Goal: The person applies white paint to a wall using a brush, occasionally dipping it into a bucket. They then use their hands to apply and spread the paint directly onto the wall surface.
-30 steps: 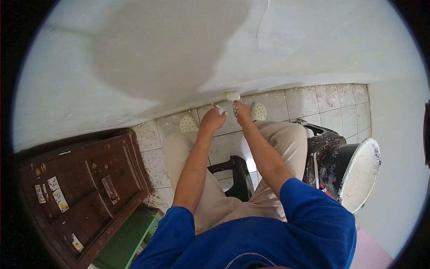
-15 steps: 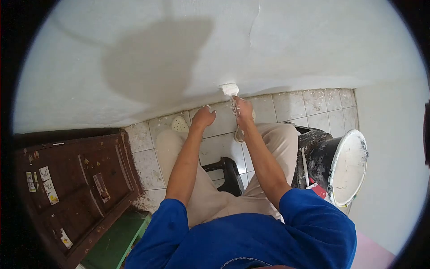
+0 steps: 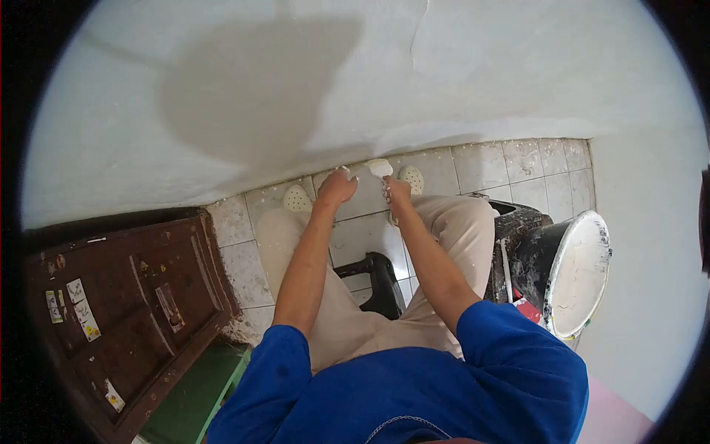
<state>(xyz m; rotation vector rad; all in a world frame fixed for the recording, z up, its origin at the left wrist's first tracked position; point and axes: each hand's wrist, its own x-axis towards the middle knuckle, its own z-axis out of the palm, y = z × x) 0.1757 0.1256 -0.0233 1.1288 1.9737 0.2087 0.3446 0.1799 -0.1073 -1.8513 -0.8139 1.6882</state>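
Observation:
My right hand [image 3: 399, 191] is closed around the handle of a paintbrush [image 3: 380, 167], whose white-coated head points toward the foot of the wall [image 3: 473, 81]. White paint is smeared over the fingers of that hand. Left of it, my left hand [image 3: 337, 188] is loosely curled, with white marks on thumb and fingertips and nothing seen sticking out of it. It hovers over the floor tiles between my feet, near the wall's lower edge. The palm side is hidden.
To my right, a bucket with a white inside [image 3: 580, 274] stands tilted beside a dark, paint-spattered container [image 3: 510, 222]. A brown wooden door panel [image 3: 126, 318] lies at left, near a green box [image 3: 188, 396]. A black stool [image 3: 383, 285] sits between my legs.
The brush has come down from the wall to its lower edge, and my right hand has moved toward me with it. My left hand has shifted only slightly.

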